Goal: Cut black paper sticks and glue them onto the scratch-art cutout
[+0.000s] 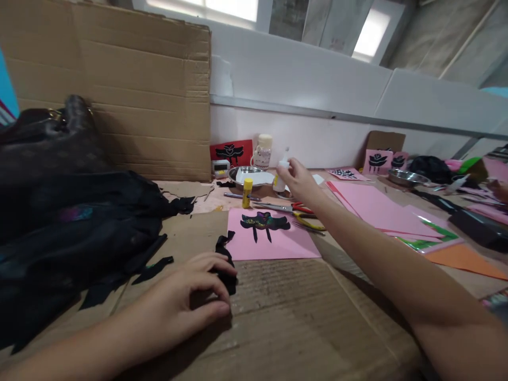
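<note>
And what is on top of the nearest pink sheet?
A black, partly shiny cutout lies on the pink sheet, a black scrap at its left edge; the paper beneath the cutout is covered.

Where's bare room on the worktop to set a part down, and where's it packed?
Largest bare patch: cardboard between the left hand, pink sheet and right forearm. Smaller one: left of the sheet, bordered by the black bundle and scraps. Crowded: behind the sheet, with glue stick, scissors, steel bowl and the white bottle in the right hand.
</note>
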A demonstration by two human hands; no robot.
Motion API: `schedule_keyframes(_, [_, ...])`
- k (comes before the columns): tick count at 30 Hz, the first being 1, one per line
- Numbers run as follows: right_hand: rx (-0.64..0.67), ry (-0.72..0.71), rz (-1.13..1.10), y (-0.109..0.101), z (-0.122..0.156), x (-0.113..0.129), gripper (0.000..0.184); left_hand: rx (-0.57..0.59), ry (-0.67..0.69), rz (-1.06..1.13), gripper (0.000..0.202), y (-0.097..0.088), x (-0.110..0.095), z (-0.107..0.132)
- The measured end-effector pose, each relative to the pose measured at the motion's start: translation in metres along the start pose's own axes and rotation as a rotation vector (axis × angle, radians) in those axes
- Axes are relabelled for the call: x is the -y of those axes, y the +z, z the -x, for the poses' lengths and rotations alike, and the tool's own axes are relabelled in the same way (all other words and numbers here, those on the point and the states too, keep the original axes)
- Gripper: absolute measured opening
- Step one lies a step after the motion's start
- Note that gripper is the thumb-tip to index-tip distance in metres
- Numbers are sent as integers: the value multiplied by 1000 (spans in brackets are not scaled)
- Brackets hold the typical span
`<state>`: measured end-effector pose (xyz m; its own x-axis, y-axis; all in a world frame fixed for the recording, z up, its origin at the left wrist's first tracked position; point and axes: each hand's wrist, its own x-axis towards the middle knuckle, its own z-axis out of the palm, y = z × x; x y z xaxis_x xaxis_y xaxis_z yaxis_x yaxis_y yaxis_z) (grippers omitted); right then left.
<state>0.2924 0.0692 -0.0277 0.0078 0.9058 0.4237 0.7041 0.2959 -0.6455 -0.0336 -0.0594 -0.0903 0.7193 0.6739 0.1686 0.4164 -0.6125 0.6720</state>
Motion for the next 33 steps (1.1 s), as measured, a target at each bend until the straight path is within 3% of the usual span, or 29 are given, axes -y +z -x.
schedule_keyframes(3, [122, -59, -77, 0, 36, 14, 31, 37, -10, 117, 18, 12, -8, -1])
schedule_keyframes(7, [265, -102, -145, -5, 88, 23, 41, -22, 158, -48, 15, 31, -5, -8])
schedule_keyframes(10, [330, -90, -173, -13, 111, 28, 47, -86, 231, -118, 13, 37, 1, -13])
schedule_keyframes(15, [347, -69, -216, -12, 119, 28, 45, -122, 210, -152, 24, 25, -1, -14])
schedule_keyframes(19, [352, -43, -233, -3, 125, 27, 45, -249, 99, -195, 31, -7, -14, -18])
schedule_keyframes(21, [350, -43, -196, 0, 129, 32, 44, -340, 38, -225, 31, -25, -24, -26])
schedule_keyframes(23, [358, -79, -144, 1, 134, 37, 42, -360, 31, -254, 35, -36, -34, -37])
schedule_keyframes(26, [422, -112, -99, 4, 137, 40, 35, -270, 92, -389, 51, -35, -46, -56])
schedule_keyframes(33, [464, -147, -41, 12, 136, 30, 39, -242, 117, -543, 38, -11, -32, -68])
